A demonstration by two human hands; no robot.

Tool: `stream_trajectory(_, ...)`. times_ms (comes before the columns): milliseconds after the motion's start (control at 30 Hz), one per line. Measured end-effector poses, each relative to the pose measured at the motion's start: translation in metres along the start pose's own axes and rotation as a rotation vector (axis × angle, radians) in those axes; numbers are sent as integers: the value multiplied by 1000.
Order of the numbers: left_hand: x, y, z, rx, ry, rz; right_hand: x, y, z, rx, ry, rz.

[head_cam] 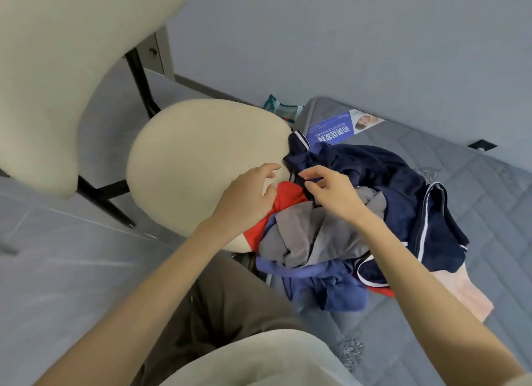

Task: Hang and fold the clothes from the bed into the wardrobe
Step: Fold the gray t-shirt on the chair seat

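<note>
Right hand (331, 194) rests on top of the pile of clothes (348, 243), its fingers curled. Thumb and forefinger seem to pinch a fold of the navy garment (388, 178), though blur at the fingertips makes the exact grip hard to read. Left hand (247, 197) lies just to the left of it, fingers straight and a little spread, holding nothing. Its palm is over the red garment (289, 198), and its fingertips reach above the edge of the chair seat (201, 161).

From the right hand the navy garment, trimmed with white piping, spreads away to the right and toward the far side of the pile. Under the right wrist a grey garment (305, 236) is bunched up. Nearer the person, below that, lies a blue garment (322, 287). A pink garment (463, 296) shows to the right of the right forearm, at the pile's near edge.

The whole pile sits on the bed (495, 218), a grey quilted mattress. Beyond the right hand a blue printed label (336, 130) lies on the mattress, and a teal bag (280, 109) shows just past the chair seat.

The cream chair stands on the grey floor (57, 270) left of the left hand, on black legs, with its backrest (72, 69) filling the upper left. Below the forearms are the person's brown trousers (230, 299) and pale top (259, 362).
</note>
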State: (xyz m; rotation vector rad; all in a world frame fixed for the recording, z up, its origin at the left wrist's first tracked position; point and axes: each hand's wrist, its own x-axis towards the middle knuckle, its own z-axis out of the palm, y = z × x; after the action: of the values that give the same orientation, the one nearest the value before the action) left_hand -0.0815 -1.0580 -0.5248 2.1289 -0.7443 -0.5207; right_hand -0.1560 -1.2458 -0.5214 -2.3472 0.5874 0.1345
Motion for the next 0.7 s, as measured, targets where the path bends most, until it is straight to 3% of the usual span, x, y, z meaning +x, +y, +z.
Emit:
stream_trajectory(200, -1, 1, 83, 58, 6, 50, -21, 81, -11, -100, -142, -118)
stream_trajectory(433, -31, 23, 141, 278, -37, -82, -48, 122, -44, -609, -416, -254)
stream_trajectory(567, -49, 37, 170, 457, -166, -156, -52, 140, -42, -805, -222, -393)
stream_trajectory(700, -61, 39, 190, 471, -157, -210, -61, 140, -48, -695, -148, -442)
